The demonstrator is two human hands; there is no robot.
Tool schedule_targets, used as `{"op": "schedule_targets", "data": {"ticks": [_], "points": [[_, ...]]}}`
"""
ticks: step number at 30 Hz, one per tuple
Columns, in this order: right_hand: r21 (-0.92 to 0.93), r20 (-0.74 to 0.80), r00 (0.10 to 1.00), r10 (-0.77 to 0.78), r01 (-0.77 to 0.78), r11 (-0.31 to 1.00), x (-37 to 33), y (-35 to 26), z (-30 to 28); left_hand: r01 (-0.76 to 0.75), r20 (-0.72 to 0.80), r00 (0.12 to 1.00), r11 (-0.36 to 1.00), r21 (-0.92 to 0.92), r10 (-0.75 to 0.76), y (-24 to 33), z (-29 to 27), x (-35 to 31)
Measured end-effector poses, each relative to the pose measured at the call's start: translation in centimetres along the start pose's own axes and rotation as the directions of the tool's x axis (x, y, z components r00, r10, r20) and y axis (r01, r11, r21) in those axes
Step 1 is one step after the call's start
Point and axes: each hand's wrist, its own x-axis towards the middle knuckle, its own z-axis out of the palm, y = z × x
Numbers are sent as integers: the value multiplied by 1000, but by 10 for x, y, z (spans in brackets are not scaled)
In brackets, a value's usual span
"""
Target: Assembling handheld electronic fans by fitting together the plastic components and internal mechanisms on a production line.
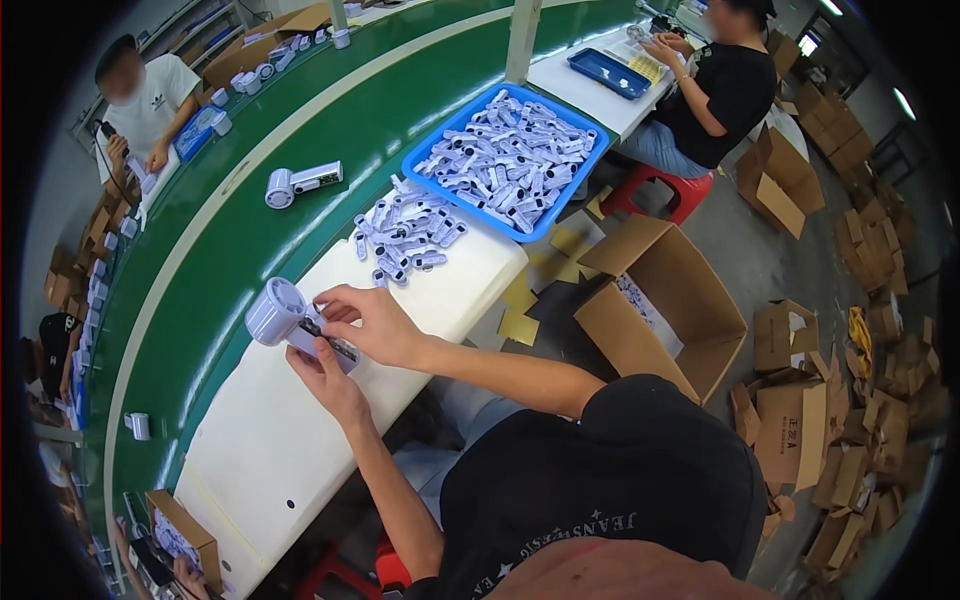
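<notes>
A pale lilac handheld fan (275,311) with a round head is held over the near edge of the white worktable. My left hand (328,378) is closed round its handle from below. The handle's open side shows dark inner parts (345,349). My right hand (372,322) reaches over the handle near the fan head, with thumb and fingertips pinched together against it. Whatever small part may be between those fingertips is hidden. Just beyond my hands lies a loose heap of small lilac-and-black handle pieces (405,232) on the white worktable (250,440).
A blue tray (408,165) full of similar pieces stands beyond the heap. Another fan (303,184) lies on the green conveyor (230,250), and a lilac part (137,426) rests farther left. An open carton (700,330) stands on the right. Co-workers sit across and beyond.
</notes>
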Motion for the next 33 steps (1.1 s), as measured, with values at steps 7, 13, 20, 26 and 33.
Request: {"op": "schedule_targets", "data": {"ticks": [7,13,20,26,33], "points": [[-44,23,998,-66,67,997,5,9,-5,33,45,998,999,-12,-33,5,-1,0],[-131,118,993,-24,39,991,9,5,-8,49,41,998,999,11,-50,5,-4,-1],[-144,206,977,46,-16,990,13,2,-15,93,59,994,995,21,-94,7,-11,-1],[-172,246,968,50,-8,985,11,5,-15,87,58,994,996,21,-88,0,-13,-4],[-246,220,970,107,-51,968,17,-4,-7,39,9,999,997,72,-40,13,-10,1]]}}
